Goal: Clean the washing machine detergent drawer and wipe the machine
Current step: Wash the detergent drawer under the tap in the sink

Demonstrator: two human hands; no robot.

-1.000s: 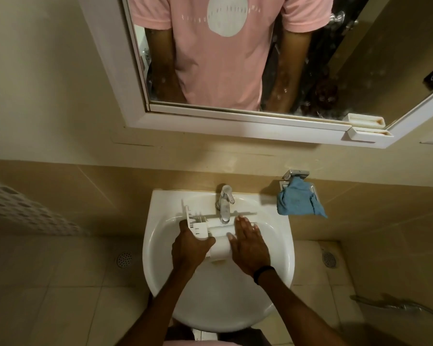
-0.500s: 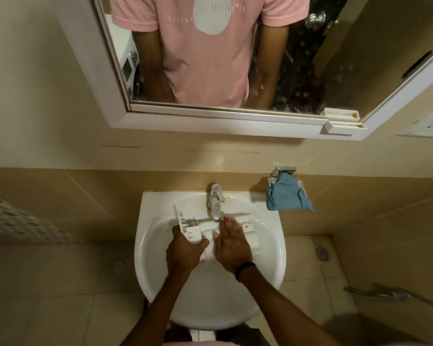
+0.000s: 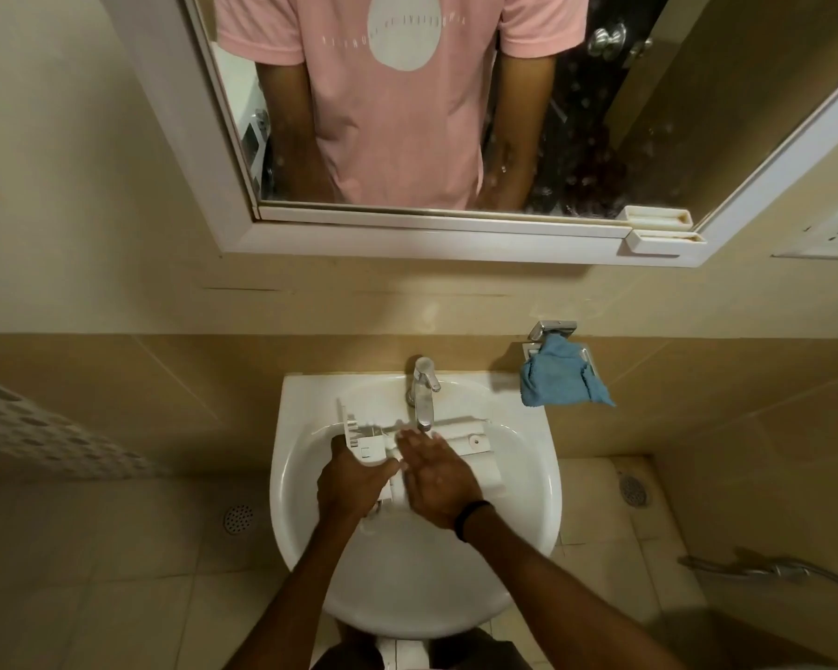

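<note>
White detergent drawer [image 3: 470,440] across the rear half of the sink [image 3: 407,582] basin, just under the tap [image 3: 423,394] spout. Gripped at its left end by left hand [image 3: 354,481], fingers curled round the plastic. Pressed on top mid-length by right hand [image 3: 439,476], fingers straight and flat; black band [image 3: 472,517] on that wrist. Hands side by side, nearly touching. Blue cloth [image 3: 559,379] on wall holder [image 3: 552,327] beyond sink's rear right corner. Mirror [image 3: 407,236] above, pink shirt [image 3: 397,128] reflected.

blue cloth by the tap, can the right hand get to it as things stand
Probably yes: the right hand lies flat on the detergent drawer, gripping nothing, and nothing stands between it and the blue cloth.
</note>
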